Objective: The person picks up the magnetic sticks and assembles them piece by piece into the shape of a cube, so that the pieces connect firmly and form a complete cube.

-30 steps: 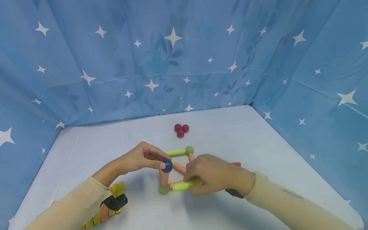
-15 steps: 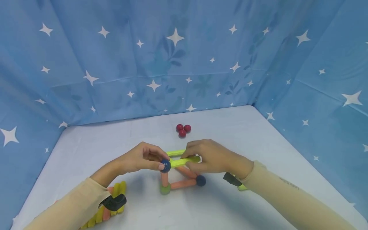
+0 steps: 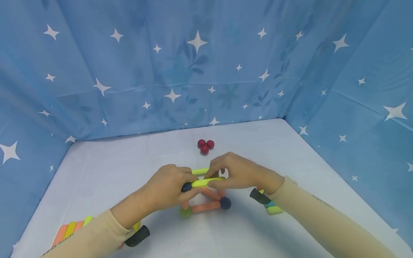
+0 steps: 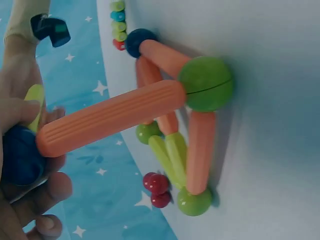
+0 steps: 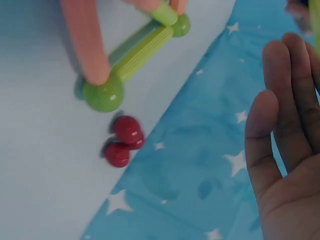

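Left hand [image 3: 167,188] fingers grip dark blue ball [image 3: 186,187] atop upright orange rod [image 4: 110,117]. Right hand [image 3: 240,172] fingers pinch raised green rod [image 3: 206,182], touching that ball, above frame base on tabletop [image 3: 290,161]. Red balls [image 3: 205,145] behind.

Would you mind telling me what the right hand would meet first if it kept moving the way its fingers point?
Most likely the left hand: the right hand points leftward along the yellow-green rod toward the dark blue ball that hand holds. Depth is uncertain.
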The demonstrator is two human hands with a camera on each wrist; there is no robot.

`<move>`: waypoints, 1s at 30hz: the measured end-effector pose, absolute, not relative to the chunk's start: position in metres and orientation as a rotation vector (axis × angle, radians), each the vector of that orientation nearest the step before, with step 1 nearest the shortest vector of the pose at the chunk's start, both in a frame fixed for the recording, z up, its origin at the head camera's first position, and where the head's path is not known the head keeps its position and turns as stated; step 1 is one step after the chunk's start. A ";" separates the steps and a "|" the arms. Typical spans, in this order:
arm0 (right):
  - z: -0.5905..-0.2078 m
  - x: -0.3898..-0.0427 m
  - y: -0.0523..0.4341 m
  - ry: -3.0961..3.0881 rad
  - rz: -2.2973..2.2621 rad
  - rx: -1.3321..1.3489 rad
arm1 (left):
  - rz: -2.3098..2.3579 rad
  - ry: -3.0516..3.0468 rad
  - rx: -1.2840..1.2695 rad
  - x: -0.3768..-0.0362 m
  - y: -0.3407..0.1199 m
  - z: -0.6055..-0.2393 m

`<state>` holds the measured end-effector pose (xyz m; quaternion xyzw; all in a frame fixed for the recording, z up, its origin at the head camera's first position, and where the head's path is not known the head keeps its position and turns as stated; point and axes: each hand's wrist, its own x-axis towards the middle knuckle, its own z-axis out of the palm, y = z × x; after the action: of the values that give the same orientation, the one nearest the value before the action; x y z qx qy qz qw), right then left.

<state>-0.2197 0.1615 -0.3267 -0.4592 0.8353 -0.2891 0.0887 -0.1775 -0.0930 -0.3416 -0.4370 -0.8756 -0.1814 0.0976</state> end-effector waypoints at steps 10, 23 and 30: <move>-0.369 -0.282 0.175 2.774 -0.776 -0.853 | -0.616 -2.508 -1.273 -0.177 -0.095 -0.352; -0.392 -0.289 0.155 2.695 -0.380 -0.886 | -0.678 -2.518 -1.263 -0.177 -0.096 -0.356; -0.395 -0.288 0.167 3.010 -0.265 -0.690 | -0.653 -2.567 -1.206 -0.177 -0.099 -0.354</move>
<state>-0.2883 0.1675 -0.3948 -0.2226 0.9709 -0.0855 0.0209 -0.1771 -0.0989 -0.3537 -0.4117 -0.8762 -0.2227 0.1152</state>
